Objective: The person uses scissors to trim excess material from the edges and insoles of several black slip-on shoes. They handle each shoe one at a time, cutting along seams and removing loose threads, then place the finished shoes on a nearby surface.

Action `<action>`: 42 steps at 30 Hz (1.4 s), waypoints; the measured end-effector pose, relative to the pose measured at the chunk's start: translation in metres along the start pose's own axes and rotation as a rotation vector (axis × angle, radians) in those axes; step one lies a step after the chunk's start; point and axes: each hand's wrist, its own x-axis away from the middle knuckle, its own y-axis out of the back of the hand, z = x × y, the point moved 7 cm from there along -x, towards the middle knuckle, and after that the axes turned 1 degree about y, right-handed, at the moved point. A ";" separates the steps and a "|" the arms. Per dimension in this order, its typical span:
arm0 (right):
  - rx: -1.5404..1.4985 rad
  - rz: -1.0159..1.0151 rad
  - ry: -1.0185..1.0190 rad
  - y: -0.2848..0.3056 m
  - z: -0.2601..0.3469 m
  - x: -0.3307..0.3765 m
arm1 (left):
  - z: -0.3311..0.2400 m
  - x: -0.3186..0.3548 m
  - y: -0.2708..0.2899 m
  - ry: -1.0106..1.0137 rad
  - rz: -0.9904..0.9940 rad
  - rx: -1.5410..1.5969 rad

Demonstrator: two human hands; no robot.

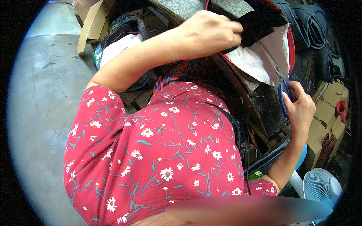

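My left hand (209,32) is closed on a black piece of fabric (260,19) and holds it down on the worktable. A white and red fabric piece (264,56) lies under and beside it. Blue-handled scissors (283,92) sit in the grip of my right hand (299,109), their blades reaching up along the white fabric's edge. My red flowered top (158,150) fills the middle of the view.
A stone-topped worktable (181,7) runs across the top. A cardboard box (92,24) and a bag with white material (117,47) stand on the grey floor (41,94) at left. Stacked cartons (328,113) and a white fan (320,186) stand at right.
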 end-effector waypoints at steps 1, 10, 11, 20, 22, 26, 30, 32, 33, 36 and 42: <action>0.006 -0.012 0.009 0.000 0.000 0.000 | -0.004 -0.002 -0.003 -0.031 -0.013 0.021; -0.103 -0.020 0.031 0.007 0.001 0.002 | 0.002 -0.012 -0.013 -0.070 -0.177 -0.048; -0.093 0.000 0.035 0.008 0.002 0.002 | 0.006 -0.013 -0.014 -0.021 -0.156 -0.029; -0.061 0.062 -0.001 0.011 0.003 -0.002 | 0.025 -0.021 0.062 -0.216 -0.679 0.211; -0.068 0.126 -0.034 0.005 -0.002 -0.005 | 0.031 -0.021 0.067 -0.288 -0.528 0.235; -0.056 0.147 -0.042 0.002 -0.008 -0.006 | 0.036 -0.026 0.048 -0.317 -0.118 0.218; -0.067 0.100 -0.023 0.008 -0.011 0.000 | -0.007 -0.013 0.034 -0.500 -0.217 -0.026; -0.058 0.105 -0.021 0.009 -0.012 0.004 | -0.026 -0.006 0.007 -0.402 0.120 0.088; -0.040 0.109 -0.021 0.008 -0.012 0.005 | -0.028 -0.004 0.003 -0.361 0.161 0.077; -0.015 0.113 -0.008 0.005 -0.012 0.005 | -0.016 -0.009 0.014 -0.026 -0.039 0.136; -0.059 0.115 -0.012 0.001 -0.013 0.005 | -0.028 -0.027 -0.010 0.026 -0.004 0.045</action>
